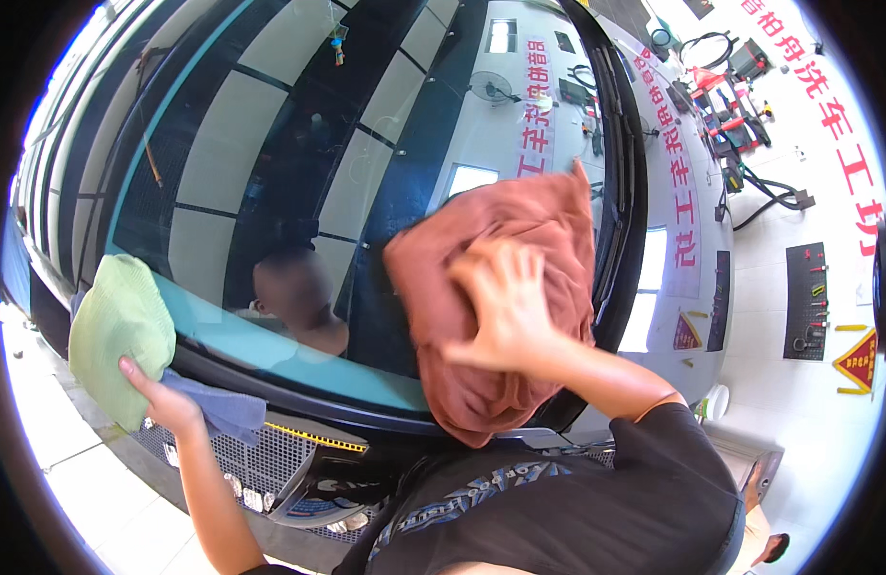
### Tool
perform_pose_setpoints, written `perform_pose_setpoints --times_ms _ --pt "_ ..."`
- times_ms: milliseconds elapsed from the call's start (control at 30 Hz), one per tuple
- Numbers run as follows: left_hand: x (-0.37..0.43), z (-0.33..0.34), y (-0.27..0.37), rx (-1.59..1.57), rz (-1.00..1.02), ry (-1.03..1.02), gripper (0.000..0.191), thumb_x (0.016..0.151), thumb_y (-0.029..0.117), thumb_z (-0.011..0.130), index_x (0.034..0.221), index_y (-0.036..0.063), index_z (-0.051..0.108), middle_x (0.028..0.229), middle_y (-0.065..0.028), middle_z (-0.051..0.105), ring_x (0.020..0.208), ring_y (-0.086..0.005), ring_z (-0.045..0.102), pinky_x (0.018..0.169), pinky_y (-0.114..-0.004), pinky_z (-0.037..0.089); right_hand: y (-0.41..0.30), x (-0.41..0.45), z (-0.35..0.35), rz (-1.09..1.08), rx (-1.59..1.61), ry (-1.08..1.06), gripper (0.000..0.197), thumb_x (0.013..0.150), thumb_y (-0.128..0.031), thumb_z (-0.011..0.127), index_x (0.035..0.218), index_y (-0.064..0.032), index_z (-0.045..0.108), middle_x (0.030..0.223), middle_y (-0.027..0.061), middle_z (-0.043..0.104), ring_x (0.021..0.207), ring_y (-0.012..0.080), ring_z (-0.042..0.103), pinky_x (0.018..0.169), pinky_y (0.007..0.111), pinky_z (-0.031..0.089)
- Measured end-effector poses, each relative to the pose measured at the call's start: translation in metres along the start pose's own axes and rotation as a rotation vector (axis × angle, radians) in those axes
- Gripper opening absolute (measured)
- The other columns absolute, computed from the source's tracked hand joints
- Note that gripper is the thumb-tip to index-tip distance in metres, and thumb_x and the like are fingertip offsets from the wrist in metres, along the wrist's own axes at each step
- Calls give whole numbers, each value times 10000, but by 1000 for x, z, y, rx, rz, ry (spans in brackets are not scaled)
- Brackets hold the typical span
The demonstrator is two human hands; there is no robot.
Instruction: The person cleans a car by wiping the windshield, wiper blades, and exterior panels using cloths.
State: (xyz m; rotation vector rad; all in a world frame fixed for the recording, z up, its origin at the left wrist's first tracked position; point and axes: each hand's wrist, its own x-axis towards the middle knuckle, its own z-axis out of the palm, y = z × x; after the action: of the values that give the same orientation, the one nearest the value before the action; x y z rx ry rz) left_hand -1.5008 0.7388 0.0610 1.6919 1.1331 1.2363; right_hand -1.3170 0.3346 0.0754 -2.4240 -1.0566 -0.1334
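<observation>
Beneath my right hand (511, 309), a crumpled reddish-brown cloth (443, 287) lies spread on the lower part of a car windshield (385, 165). The fingers are bent and press down on the fabric; whether they pinch it is hard to see because of blur. Away to the left, my left hand (166, 402) grips a light green cloth (123, 330), its thumb on top. A blue-grey cloth (231, 406) hangs from the same hand, below the green one. Reflections of ceiling panels, a wall and a person cover the dark glass.
Wiper arms (615, 144) run along the windshield's base beside the white hood (676, 215). A side mirror (328, 481) juts out below the door frame. Tools and hoses (730, 122) hang on the white wall, near a pegboard (806, 302). A bucket (716, 402) and another person (762, 532) are at lower right.
</observation>
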Motion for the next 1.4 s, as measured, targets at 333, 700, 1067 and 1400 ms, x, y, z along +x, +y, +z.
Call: perform_pose_setpoints --times_ms 333,700,1067,1400 --pt "14 -56 -82 584 516 96 498 1058 101 367 1549 19 348 1583 -173 365 1386 -306 442 1185 -399 330 92 197 28 -185 -217 413 581 824 -436 711 1366 -250 615 1525 188 371 1415 425 316 1169 531 221" --pt "15 -23 -83 313 110 183 496 1055 126 385 1533 -3 357 1571 -185 377 1381 -318 447 1182 -419 331 90 241 47 -227 -331 458 426 840 -440 674 1205 -229 734 1474 151 480 1408 404 369 1172 577 203" --pt "17 -23 -91 307 83 189 499 1051 151 403 1516 -25 366 1559 -198 388 1377 -331 452 1178 -438 333 91 249 35 -404 -248 433 354 789 -259 695 1138 -248 753 1294 81 558 1215 305 479 1111 484 277" --pt "18 -14 -104 299 63 174 505 1048 174 419 1501 -45 374 1549 -209 399 1373 -343 456 1174 -456 334 94 258 35 -470 -211 492 374 673 -211 652 1040 -232 722 1213 64 544 1125 289 484 1029 448 319"
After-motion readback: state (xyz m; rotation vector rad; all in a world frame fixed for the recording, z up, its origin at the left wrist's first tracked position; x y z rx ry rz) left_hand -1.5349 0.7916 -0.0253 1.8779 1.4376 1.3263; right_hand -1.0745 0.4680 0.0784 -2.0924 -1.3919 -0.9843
